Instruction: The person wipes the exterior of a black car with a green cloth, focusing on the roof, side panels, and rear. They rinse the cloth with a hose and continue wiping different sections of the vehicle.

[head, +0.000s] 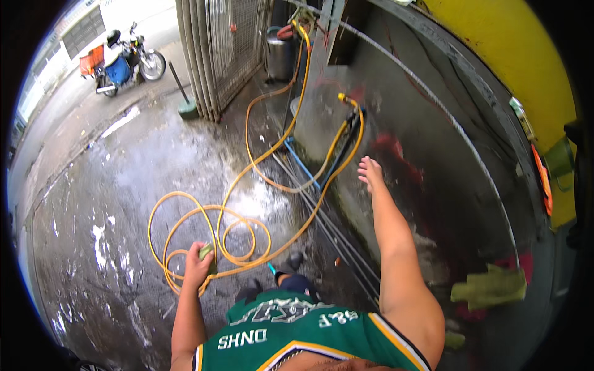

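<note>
My left hand [196, 265] grips a bunched green cloth [206, 252], whose loose lower part hangs beside the fingers. It is held above the coils of a yellow hose [167, 222] on the wet floor. My right hand [370, 171] is stretched forward with nothing in it, fingers spread, near the stained wall. It is nearest to the bend of the hose that rises against the wall. The hose's yellow end fitting [342, 97] lies farther on, apart from the fingertips.
Metal pipes [343, 250] and a blue bar [301, 162] lie along the wall base. A folding metal gate [204, 60] and a metal drum [279, 55] stand ahead. A green cloth [489, 286] hangs from a rope [457, 123] at right. A motorcycle [123, 62] is parked outside.
</note>
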The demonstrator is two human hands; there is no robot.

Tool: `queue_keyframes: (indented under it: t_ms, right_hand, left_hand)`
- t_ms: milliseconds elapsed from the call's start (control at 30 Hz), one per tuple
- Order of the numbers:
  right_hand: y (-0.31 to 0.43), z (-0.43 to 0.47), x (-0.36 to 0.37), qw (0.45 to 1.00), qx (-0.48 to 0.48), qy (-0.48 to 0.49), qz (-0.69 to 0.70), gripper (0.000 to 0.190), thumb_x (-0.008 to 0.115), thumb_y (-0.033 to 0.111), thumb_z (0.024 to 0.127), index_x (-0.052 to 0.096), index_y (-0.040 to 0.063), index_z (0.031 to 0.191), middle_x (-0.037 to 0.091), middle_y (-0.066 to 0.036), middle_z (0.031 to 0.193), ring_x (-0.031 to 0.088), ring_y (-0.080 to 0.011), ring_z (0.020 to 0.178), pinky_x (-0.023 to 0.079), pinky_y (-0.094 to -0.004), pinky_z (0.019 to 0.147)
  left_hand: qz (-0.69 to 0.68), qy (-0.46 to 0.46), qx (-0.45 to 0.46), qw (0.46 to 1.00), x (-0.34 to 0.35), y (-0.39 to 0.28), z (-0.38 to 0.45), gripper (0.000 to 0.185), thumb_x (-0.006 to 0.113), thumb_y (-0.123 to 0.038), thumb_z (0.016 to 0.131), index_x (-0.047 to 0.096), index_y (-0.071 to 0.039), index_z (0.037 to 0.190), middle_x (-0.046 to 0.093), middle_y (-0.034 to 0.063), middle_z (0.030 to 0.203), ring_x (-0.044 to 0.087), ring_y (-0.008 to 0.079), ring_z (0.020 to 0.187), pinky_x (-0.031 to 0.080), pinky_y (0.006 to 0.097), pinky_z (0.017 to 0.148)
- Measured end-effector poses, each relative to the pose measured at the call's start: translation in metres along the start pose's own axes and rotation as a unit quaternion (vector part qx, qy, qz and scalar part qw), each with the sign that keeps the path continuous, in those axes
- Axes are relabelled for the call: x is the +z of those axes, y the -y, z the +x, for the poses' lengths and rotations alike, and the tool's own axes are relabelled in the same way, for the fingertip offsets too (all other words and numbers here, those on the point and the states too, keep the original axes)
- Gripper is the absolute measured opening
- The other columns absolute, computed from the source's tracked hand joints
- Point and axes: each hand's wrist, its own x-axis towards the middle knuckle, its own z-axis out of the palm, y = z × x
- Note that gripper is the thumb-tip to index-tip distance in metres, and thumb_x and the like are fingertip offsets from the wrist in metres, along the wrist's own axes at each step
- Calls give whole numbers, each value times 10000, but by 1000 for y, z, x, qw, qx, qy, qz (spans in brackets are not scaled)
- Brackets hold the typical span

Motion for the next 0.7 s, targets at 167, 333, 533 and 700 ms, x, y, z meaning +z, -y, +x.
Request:
queue_keyframes:
  t_ms: [167, 333, 533, 700]
  right_hand:
    - [31, 157, 28, 990, -106, -93, -30, 619, 654, 296, 1016, 457, 49, 1547, 441, -212, 1589, 439, -298, 1458, 395, -424, 1145]
    - [37, 206, 41, 992, 14, -10, -126, 399, 647, 248, 1023, 574, 42, 1356, 684, -125, 1078, 664, -240, 1059, 526, -371, 930]
    - [99, 132, 46, 967, -175, 81, 164, 188, 625, 298, 1075, 529, 142, 1035, 526, 28, 761, 511, -85, 555, 470, -266, 508]
    - [98, 4, 47, 944, -164, 87, 274, 176, 680, 218, 1015, 531, 130, 1047, 530, -3, 734, 483, -99, 514, 421, -280, 474]
  left_hand:
    - [18, -73, 42, 996, 4, -41, 46, 148, 713, -80, 965, 595, -56, 1052, 638, 4, 908, 589, 86, 803, 505, 273, 716]
    - [-25, -61, 36, 997, 25, -77, 93, 147, 710, -81, 972, 598, -56, 1064, 647, -4, 922, 591, 73, 809, 500, 252, 719]
    - [-44, 40, 67, 996, 79, -94, 184, 179, 740, -107, 962, 612, -66, 1080, 652, -4, 932, 599, 85, 851, 499, 274, 748]
    - [-87, 197, 64, 974, 133, -108, 295, 174, 763, -120, 963, 612, -72, 1037, 648, -22, 892, 596, 77, 812, 490, 262, 721]
